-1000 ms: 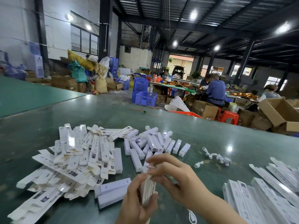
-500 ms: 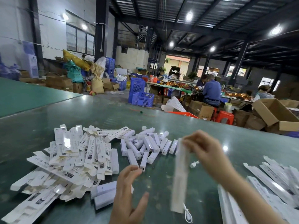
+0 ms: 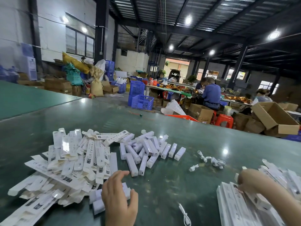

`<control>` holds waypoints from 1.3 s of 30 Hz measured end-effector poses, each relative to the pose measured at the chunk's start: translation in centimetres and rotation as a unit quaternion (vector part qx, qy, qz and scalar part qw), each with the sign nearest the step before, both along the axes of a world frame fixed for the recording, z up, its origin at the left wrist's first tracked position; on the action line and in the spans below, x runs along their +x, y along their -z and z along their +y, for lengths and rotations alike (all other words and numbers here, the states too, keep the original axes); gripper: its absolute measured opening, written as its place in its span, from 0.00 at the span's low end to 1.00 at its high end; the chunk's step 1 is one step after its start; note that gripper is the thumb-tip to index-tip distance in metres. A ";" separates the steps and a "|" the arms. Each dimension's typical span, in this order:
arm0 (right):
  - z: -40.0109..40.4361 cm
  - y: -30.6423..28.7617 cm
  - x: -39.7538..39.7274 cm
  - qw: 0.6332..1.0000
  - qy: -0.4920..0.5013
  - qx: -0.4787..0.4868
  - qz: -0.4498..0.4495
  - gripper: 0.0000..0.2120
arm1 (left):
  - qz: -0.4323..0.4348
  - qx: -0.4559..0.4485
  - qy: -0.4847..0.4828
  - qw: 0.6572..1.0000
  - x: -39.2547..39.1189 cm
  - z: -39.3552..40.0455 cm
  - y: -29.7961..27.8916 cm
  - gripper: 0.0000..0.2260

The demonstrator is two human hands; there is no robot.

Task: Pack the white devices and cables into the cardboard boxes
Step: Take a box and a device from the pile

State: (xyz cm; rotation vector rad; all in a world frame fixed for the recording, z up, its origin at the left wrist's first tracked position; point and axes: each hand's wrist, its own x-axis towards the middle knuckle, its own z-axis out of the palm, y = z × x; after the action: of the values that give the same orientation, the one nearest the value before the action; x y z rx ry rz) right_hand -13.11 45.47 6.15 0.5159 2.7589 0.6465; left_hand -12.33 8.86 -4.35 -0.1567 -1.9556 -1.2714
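A heap of flat white cardboard boxes (image 3: 73,160) covers the left of the green table (image 3: 162,128). Beside it lie several white stick-shaped devices (image 3: 146,152), and a few more (image 3: 97,199) sit under my left hand (image 3: 118,198), which hovers over them with relaxed, spread fingers. White cables (image 3: 213,161) lie tangled at centre right, and one loose cable (image 3: 184,214) lies near the front edge. My right hand (image 3: 250,181) is at the far right, its curled fingers gripping a long white box (image 3: 255,199) that lies on the stack of filled boxes (image 3: 232,207).
Beyond the table's far edge stand a large open carton (image 3: 275,118), more cartons (image 3: 201,113), a red stool (image 3: 224,120) and blue crates (image 3: 141,101). People sit working at another table (image 3: 210,93) in the background.
My right hand has carried the long white box from the centre to the stack at the right. My left hand has let go of it and now hovers over the near devices.
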 end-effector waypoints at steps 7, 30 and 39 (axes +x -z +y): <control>0.5 0.9 0.1 0.998 -0.022 0.045 -0.025 0.10 | -0.005 -0.006 -0.029 1.000 0.2 0.1 -0.3 0.21; -32.3 4.9 -10.7 0.866 -0.311 -0.390 0.042 0.19 | -0.106 0.110 -0.113 0.982 -0.2 0.3 -1.0 0.25; -37.6 5.4 -11.7 0.879 -0.340 -0.291 0.163 0.11 | -0.068 0.103 -0.128 0.984 -0.1 -0.2 -1.6 0.24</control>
State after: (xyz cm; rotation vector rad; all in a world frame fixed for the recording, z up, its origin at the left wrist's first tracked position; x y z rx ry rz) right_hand -24.78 7.87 0.76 -0.5524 3.2155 -0.2146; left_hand -12.46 8.71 -2.74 0.2826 -1.8698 -1.3299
